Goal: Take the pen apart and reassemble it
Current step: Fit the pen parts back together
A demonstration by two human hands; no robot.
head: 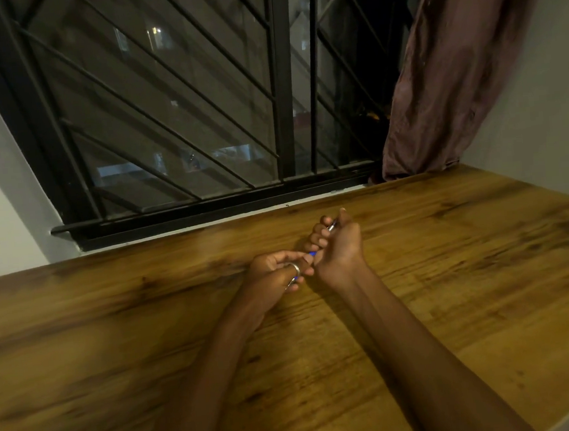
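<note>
Centre frame, the left hand [276, 271] and right hand [339, 245] each gripped the pen [312, 254]. Twisting its ends in opposite directions, kept in line, seemed wisest.

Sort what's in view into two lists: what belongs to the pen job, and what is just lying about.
In the job:
- blue pen with silver tip
- left hand, gripping one end
- right hand, gripping the other end

Just there:
- brown wood-grain table
- black metal window grille
- dull purple cloth curtain
</note>
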